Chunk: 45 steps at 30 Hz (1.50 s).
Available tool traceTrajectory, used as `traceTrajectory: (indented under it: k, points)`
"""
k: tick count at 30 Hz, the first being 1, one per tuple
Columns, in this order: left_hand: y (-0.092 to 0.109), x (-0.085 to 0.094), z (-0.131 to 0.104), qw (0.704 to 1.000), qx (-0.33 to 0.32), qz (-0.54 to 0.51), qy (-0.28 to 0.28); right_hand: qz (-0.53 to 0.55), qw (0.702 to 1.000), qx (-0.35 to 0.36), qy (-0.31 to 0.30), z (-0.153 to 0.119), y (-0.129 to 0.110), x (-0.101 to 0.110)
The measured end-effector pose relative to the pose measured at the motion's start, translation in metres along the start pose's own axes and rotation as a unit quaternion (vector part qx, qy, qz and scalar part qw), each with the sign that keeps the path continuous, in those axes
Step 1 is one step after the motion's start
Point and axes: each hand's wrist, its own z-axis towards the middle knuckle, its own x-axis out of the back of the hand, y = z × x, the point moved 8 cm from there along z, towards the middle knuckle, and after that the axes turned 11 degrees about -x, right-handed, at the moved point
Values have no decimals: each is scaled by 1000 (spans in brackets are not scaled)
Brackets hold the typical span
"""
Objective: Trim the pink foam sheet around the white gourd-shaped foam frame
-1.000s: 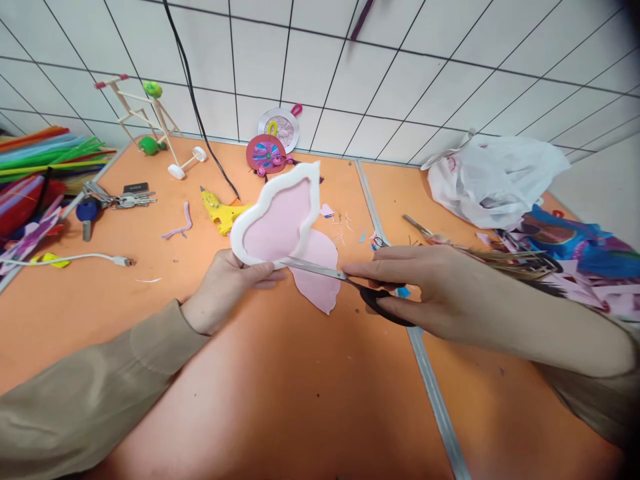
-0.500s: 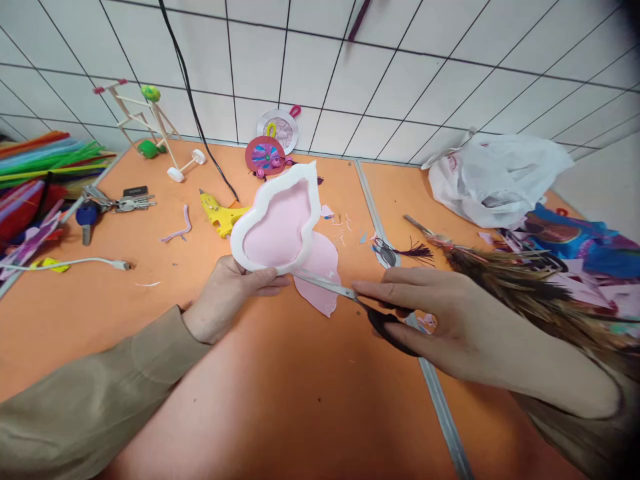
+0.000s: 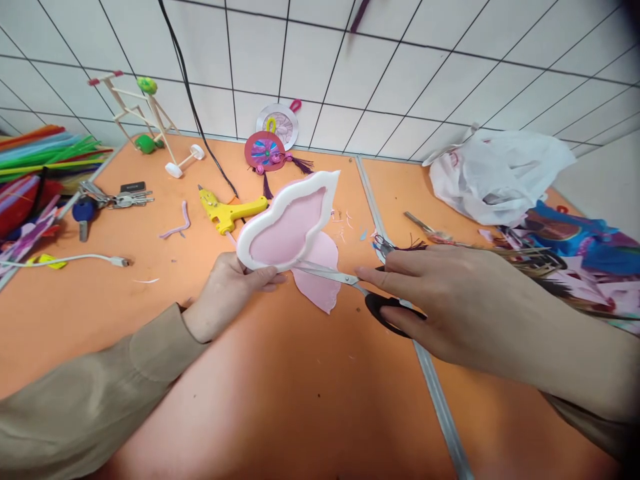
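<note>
My left hand (image 3: pixel 240 287) grips the lower left edge of a wing-shaped piece (image 3: pixel 285 233), pink inside with a thick white foam border, its pointed end tilted up to the right. In my right hand (image 3: pixel 430 293) are scissors (image 3: pixel 345 277) with black handles, the fingers through the loops. The blades are slightly apart and reach the bottom edge of the foam piece; whether they cut into it I cannot tell. Beneath, a pink leaf-shaped sheet (image 3: pixel 320 280) lies on the orange table, partly covered by the foam piece and the blades.
A yellow glue gun (image 3: pixel 230 212) lies behind my left hand. Keys (image 3: pixel 133 199), a white cable (image 3: pixel 90 257) and pipe cleaners (image 3: pixel 55 160) are at left. Tasseled round ornaments (image 3: pixel 265 152) lean at the back wall. A white plastic bag (image 3: pixel 500 173) sits at right. Small scraps lie mid-table.
The foam piece has turned clockwise and tilted, its tip moving right and slightly down. The scissors' blades have opened a little, and my right hand has rolled over and shifted slightly up.
</note>
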Motion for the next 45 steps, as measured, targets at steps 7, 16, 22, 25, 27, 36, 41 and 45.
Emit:
traceTrajectory:
  k: [7,16,22,25,27,36,41,45]
  points:
    - [-2,3,1,997,-12,81,5,-40,999,14,-33,2,-6,-5]
    - [1,4,2,989,-28,143,9,-30,998,-21,-58,2,-2,-9]
    - [5,4,3,986,-48,160,-2,37,992,-36,-112,7,8,-18]
    - [9,4,3,986,-54,157,-4,56,990,-41,-121,10,12,-20]
    - [9,5,3,988,-50,149,-3,61,989,-41,-125,11,13,-21]
    - [6,3,1,997,-27,67,-5,20,994,-57,-90,5,3,-15]
    - [5,-1,0,1000,0,13,-10,-6,999,-32,-28,1,-5,-7]
    - [7,-4,-1,1000,4,-3,-9,-10,1000,-26,-3,-1,-8,-4]
